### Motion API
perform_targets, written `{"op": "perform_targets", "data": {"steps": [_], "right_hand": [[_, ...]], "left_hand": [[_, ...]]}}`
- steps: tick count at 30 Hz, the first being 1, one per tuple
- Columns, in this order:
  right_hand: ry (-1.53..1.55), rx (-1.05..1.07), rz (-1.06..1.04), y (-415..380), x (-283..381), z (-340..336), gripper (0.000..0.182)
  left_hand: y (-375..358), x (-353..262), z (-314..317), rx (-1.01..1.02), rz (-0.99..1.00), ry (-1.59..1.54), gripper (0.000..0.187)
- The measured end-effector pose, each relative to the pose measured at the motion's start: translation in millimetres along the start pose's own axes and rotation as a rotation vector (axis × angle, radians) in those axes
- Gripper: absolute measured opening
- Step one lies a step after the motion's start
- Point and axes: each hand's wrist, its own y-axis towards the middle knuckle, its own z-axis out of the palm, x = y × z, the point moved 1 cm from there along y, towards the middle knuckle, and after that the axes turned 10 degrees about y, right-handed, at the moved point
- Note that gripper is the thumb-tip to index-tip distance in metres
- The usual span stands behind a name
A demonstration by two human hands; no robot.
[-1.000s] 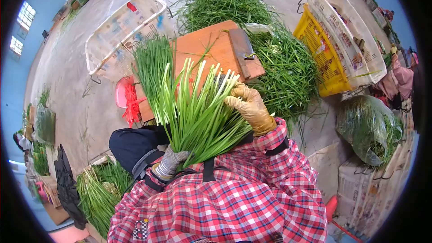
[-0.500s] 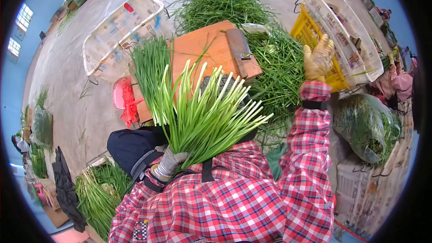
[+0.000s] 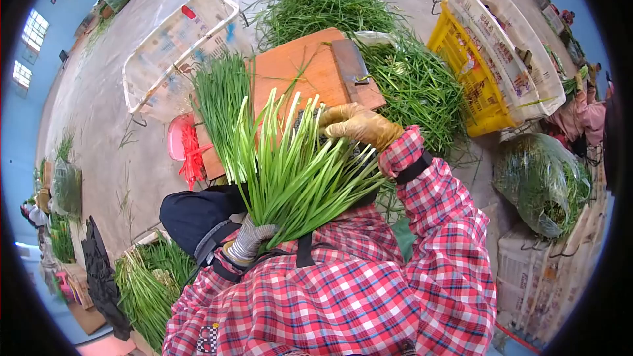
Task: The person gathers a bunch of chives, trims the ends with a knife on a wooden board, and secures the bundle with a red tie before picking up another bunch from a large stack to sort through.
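Note:
A thick bunch of garlic chives (image 3: 290, 178) fans upward across my lap, pale stem ends pointing away from me. My left hand (image 3: 250, 238), in a grey striped glove, is closed round its leafy lower part. My right hand (image 3: 364, 125), in a yellowish rubber glove, is at the upper right of the bunch, its fingers bent and closed on the pale stem ends. How many stems it grips is hidden. Beyond the bunch lies an orange-brown wooden board (image 3: 290, 69) with a dark metal-faced block (image 3: 356, 69) on its right side. Another bundle of chives (image 3: 224, 112) rests along the board's left edge.
Loose green leaves (image 3: 330, 10) are heaped behind the board, and another heap (image 3: 419, 82) lies right of it. A white crate (image 3: 178, 46) stands left; yellow (image 3: 468, 66) and white crates (image 3: 508, 46) stand right. Red ties (image 3: 192, 158) hang near my knee. A filled plastic bag (image 3: 544, 184) sits right.
My right hand has come in from beside the yellow crate, where its fingers were spread, to the stem ends of the bunch. My left hand keeps its hold.

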Motion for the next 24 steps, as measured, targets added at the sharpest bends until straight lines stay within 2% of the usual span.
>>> {"op": "perform_targets", "data": {"steps": [2,6,8,9,10,11,12,14,15,16,18,20,22,24], "right_hand": [[-0.052,0.054,-0.003,-2,1,4,0.032],[-0.061,0.024,0.034,-1,9,5,0.025],[-0.019,-0.017,-0.021,-1,6,6,0.022],[0.002,-0.051,-0.016,-3,8,7,0.021],[0.023,-0.084,-0.010,-6,11,10,0.019],[-0.054,-0.122,-0.045,-7,12,13,0.017],[-0.051,-0.122,-0.041,-6,11,14,0.017],[-0.260,-0.209,-0.079,-5,6,14,0.015],[-0.369,-0.267,-0.197,-2,3,12,0.015],[-0.369,-0.268,-0.197,1,2,9,0.015],[-0.321,-0.494,-0.544,3,8,-5,0.014],[-0.199,-0.645,-0.786,-5,37,-30,0.015],[-0.351,-0.872,-0.910,-29,73,-66,0.015],[-0.462,-1.181,-0.814,-53,85,-115,0.016]], "left_hand": [[-1,-6,5,0.044,-0.020,-0.174,0.054],[4,9,-4,0.029,-0.014,-0.067,0.053],[5,8,-5,0.022,0.032,0.017,0.053],[3,4,-2,0.023,0.028,0.019,0.053],[0,-4,2,0.004,0.010,-0.106,0.054],[-2,-8,5,-0.015,-0.009,-0.232,0.055],[-2,-8,5,-0.015,-0.013,-0.234,0.055],[-2,-5,2,-0.021,-0.003,-0.212,0.057],[-2,-2,1,-0.027,-0.015,-0.225,0.056],[-2,-2,2,-0.026,-0.015,-0.224,0.056],[-2,-2,3,-0.054,-0.008,-0.220,0.056],[-1,-2,1,-0.051,-0.018,-0.206,0.056],[-1,6,-4,-0.050,-0.030,-0.198,0.056],[2,21,-13,-0.058,-0.011,-0.148,0.055]]}}
